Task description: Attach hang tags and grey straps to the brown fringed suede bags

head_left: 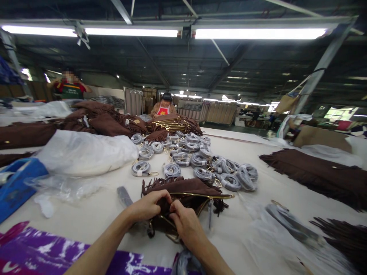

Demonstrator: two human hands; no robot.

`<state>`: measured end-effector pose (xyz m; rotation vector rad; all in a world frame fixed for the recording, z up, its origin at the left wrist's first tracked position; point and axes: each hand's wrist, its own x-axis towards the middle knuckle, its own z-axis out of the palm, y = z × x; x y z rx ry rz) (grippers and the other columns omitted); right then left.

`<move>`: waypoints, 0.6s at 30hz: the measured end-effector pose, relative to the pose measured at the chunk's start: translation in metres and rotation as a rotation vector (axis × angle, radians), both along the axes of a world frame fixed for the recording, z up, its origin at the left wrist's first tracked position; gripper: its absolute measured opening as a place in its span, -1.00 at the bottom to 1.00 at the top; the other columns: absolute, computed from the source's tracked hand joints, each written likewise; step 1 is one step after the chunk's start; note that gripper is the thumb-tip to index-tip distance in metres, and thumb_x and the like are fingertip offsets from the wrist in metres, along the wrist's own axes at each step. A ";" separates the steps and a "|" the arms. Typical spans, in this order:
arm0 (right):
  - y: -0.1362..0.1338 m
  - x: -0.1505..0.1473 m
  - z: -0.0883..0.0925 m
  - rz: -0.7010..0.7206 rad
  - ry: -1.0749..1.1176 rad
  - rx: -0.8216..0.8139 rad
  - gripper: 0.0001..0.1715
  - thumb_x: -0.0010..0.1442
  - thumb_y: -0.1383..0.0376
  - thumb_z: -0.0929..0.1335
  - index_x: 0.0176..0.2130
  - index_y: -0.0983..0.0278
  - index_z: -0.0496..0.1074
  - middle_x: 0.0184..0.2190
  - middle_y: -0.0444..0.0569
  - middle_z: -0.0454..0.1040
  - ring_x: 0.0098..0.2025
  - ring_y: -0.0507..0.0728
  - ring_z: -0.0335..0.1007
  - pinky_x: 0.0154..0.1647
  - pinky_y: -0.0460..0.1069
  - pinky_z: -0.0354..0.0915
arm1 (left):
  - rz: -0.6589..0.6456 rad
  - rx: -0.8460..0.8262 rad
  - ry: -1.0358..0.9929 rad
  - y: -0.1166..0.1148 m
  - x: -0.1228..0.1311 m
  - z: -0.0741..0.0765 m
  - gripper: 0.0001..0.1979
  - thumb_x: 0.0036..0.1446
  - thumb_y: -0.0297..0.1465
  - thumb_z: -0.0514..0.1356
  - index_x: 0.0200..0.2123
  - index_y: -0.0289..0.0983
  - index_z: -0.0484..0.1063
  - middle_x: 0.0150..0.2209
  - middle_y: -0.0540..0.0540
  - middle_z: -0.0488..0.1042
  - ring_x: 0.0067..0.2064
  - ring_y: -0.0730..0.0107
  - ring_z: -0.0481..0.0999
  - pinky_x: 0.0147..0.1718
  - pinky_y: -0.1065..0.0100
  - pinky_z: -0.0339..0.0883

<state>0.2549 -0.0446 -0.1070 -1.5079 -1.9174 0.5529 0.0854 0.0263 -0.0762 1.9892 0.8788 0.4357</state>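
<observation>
A dark brown fringed bag (186, 186) lies on the table in front of me, its gold zipper open across the top. My left hand (150, 207) has its fingers curled at the left part of the opening. Close beside it, my right hand (185, 221) is closed with thumb and fingers pinched at the near side of the opening. Both hands grip the bag's material near its inside; the fingertips are partly hidden there. Grey-wrapped pieces (210, 214) hang by the bag's right side.
Coiled straps in grey wrap (172, 170) are spread beyond the bag. Brown bags (106, 126) are piled farther back. A white plastic bag (86, 152) and blue holder (20, 183) lie left. Another fringed bag (315, 172) is right. Two people (163, 109) stand across the table.
</observation>
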 end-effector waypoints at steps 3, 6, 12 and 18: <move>0.000 0.000 -0.002 -0.054 0.050 0.012 -0.86 0.14 0.45 0.27 -0.34 0.21 0.35 -0.49 -0.15 0.43 -0.40 0.10 0.36 -0.35 -0.07 0.08 | 0.130 -0.005 -0.027 0.002 0.004 -0.008 -0.55 -0.32 -0.54 -0.02 -0.26 -0.28 0.40 -0.30 -0.05 0.44 -0.21 0.27 0.39 -0.26 0.36 0.23; 0.003 0.000 -0.005 -0.128 0.141 -0.013 -0.88 0.10 0.43 0.30 -0.42 0.22 0.34 -0.55 -0.19 0.38 -0.45 0.08 0.32 -0.39 -0.08 0.08 | 0.057 -0.094 -0.041 0.002 0.003 -0.010 -0.45 -0.32 -0.54 0.02 -0.13 -0.30 0.38 -0.23 -0.05 0.45 -0.18 0.26 0.40 -0.28 0.37 0.26; 0.004 -0.005 -0.006 -0.239 0.231 -0.120 -0.89 0.05 0.42 0.34 -0.45 0.23 0.35 -0.61 -0.21 0.36 -0.49 0.06 0.31 -0.41 -0.09 0.11 | -0.071 -0.123 -0.002 0.001 -0.001 -0.007 -0.36 -0.30 -0.54 0.07 -0.01 -0.26 0.35 -0.17 -0.01 0.45 -0.15 0.28 0.41 -0.31 0.43 0.30; -0.002 -0.010 -0.003 -0.284 0.128 -0.108 -0.85 0.02 0.44 0.36 -0.39 0.22 0.33 -0.56 -0.20 0.40 -0.45 0.09 0.34 -0.38 -0.06 0.06 | -0.063 -0.139 -0.040 -0.002 0.004 -0.011 -0.36 -0.28 -0.56 0.08 0.00 -0.26 0.34 -0.13 -0.05 0.48 -0.09 0.23 0.43 -0.22 0.38 0.37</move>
